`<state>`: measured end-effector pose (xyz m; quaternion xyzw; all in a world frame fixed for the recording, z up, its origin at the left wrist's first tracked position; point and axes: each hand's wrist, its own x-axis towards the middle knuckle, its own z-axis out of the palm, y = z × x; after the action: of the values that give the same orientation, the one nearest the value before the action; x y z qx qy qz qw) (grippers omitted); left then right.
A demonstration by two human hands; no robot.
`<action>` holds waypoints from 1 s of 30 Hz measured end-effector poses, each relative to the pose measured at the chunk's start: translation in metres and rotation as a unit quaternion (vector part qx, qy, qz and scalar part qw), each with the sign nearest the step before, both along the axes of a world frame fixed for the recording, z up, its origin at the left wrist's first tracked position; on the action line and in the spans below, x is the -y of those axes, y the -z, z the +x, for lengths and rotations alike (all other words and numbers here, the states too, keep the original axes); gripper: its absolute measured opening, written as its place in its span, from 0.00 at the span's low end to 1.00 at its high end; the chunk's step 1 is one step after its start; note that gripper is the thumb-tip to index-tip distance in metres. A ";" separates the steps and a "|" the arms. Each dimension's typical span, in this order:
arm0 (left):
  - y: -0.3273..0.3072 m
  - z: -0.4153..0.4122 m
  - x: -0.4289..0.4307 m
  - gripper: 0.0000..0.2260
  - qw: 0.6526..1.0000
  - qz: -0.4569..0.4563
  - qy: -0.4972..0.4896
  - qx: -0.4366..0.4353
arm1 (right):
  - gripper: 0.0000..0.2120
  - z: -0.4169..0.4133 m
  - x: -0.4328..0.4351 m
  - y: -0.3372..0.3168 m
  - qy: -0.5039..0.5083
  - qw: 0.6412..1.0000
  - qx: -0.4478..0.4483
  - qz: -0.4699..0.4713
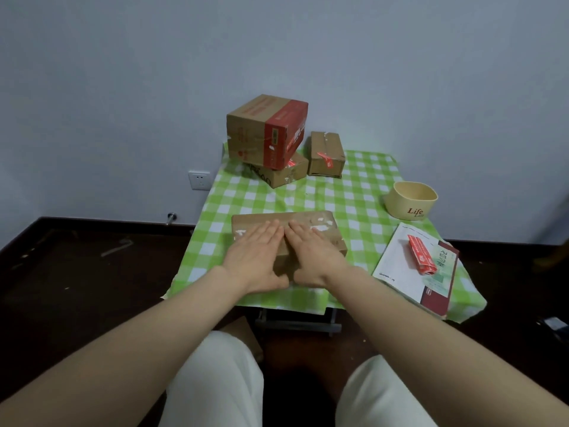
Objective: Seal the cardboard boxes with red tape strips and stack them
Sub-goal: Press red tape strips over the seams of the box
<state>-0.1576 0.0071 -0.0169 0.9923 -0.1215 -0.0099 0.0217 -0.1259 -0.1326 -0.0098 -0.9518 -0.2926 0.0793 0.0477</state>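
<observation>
A flat brown cardboard box [320, 224] lies near the front of the table. My left hand [257, 260] and my right hand [314, 257] press flat on its top side by side, fingers straight, thumbs over the near edge. At the back left a large box with a wide red tape band [266, 131] sits tilted on a flatter box [284, 175]. A small box with red tape strips [326, 155] stands to their right. Red tape strips [420, 255] lie on a booklet [400, 266] at the right.
The small table wears a green-and-white checked cloth [354, 195]. A beige "Life" tub [411, 200] stands at the right. The wall is right behind the table, with a socket [199, 180] low on the left. Dark floor surrounds the table; my knees are beneath the front edge.
</observation>
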 end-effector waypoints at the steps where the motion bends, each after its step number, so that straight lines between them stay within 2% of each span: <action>1: 0.001 0.001 0.001 0.43 1.000 0.001 0.002 -0.009 | 0.43 0.000 -0.001 0.003 -0.007 1.000 -0.007 -0.004; 5: 0.000 0.000 -0.021 0.40 1.000 0.000 -0.007 -0.006 | 0.40 0.007 0.017 0.001 0.010 1.000 0.001 -0.014; 9: 0.004 -0.003 -0.028 0.43 0.999 0.003 -0.040 -0.003 | 0.40 0.006 0.018 -0.002 0.034 0.999 0.015 -0.012; 12: 0.004 -0.003 -0.007 0.46 1.000 0.003 -0.026 0.012 | 0.41 -0.002 -0.005 -0.001 0.013 1.000 0.008 0.016; 15: 0.006 -0.002 -0.008 0.44 1.000 -0.003 -0.004 0.005 | 0.42 -0.002 -0.005 0.003 -0.015 1.000 -0.009 0.008; 21: 0.008 -0.005 -0.033 0.44 0.999 0.020 -0.042 0.010 | 0.39 0.008 0.021 -0.002 0.036 0.999 0.003 -0.015; 27: 0.014 -0.006 -0.016 0.43 0.999 0.019 -0.039 0.025 | 0.40 -0.003 -0.007 0.004 -0.014 1.000 -0.004 0.021; 30: 0.009 -0.006 -0.020 0.41 0.999 -0.012 -0.044 -0.002 | 0.35 0.004 0.007 0.004 0.011 0.999 0.010 0.038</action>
<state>-0.1637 0.0270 -0.0263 0.9963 -0.0783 -0.0090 0.0343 -0.1223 -0.1397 -0.0137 -0.9531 -0.2857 0.0582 0.0814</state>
